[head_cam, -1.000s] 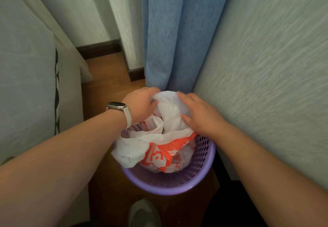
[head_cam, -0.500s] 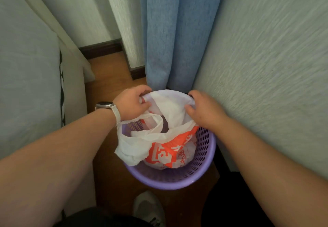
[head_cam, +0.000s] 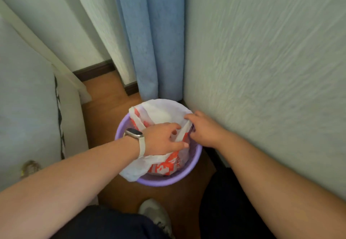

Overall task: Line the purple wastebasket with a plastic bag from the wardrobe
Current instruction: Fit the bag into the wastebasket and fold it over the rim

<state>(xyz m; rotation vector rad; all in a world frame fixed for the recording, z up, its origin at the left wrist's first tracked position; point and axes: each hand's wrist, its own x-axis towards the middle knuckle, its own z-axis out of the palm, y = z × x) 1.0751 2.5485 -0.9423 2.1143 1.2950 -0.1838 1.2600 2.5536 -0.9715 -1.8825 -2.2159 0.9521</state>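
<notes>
Purple wastebasket (head_cam: 164,181), just one, holds one plastic bag (head_cam: 161,111), pinched by two grips, left grip (head_cam: 161,139) and right grip (head_cam: 204,130).

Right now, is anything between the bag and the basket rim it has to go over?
Nothing visible. The plastic bag sits in the purple wastebasket, both the left hand and right hand gripping it; the near-right rim is bare.

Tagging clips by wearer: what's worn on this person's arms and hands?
Both forearms bare: no sleeves, no gloves. Above the left hand sits a smartwatch, dark rounded-rectangular face, pale cream strap. The right hand and wrist wear nothing.
</notes>
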